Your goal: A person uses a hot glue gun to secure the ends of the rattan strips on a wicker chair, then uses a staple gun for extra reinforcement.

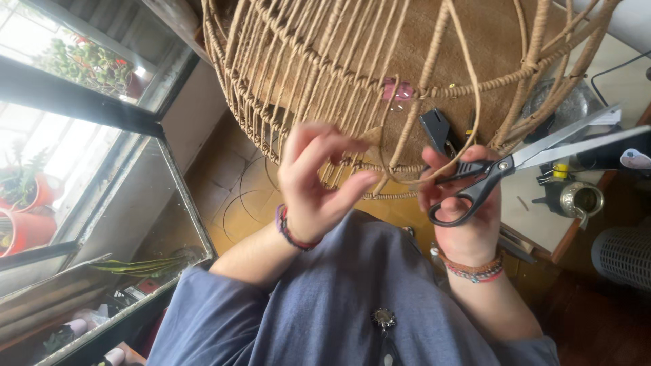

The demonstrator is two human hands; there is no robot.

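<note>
Scissors point(542, 152): blades parted, handles gripped in your right hand point(464, 203).
Left hand point(319, 179): your fingertips pinch a strand on the wicker frame point(325, 74).

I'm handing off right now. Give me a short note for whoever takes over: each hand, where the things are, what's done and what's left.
Left hand: raised at the lower rim of the wicker basket frame, fingertips pinching a cord end there.
Right hand: holds the black-handled scissors, blades open and pointing right, away from the weave; a loose cord strand loops down to this hand.
Done: the vertical ribs are wrapped and bands are woven around the frame.
Left: the loose strand is uncut and hangs free.
</note>
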